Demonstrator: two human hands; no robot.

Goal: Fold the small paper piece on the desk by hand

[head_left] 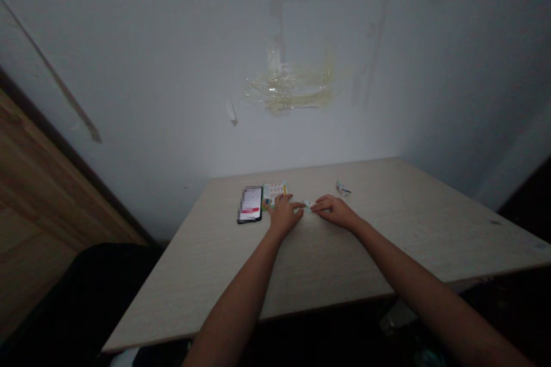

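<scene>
A small, pale, paper-like piece (307,205) lies on the table between my hands; it is too small to name surely. My left hand (284,215) rests with its fingers spread, the thumb reaching to the left edge of that piece. Its other fingers lie over the lower part of a printed booklet (275,188) with a green edge. From the other side, my right hand (336,211) has its fingertips pressed together on the right end of the pale piece. Left of the booklet lies a phone (250,205) with a lit screen, partly blurred out.
A small crumpled wrapper-like item (343,188) lies beyond my right hand. The pale wooden table (206,275) meets a wall (181,69) with old tape on it. A dark chair-like shape (103,287) stands left of the table.
</scene>
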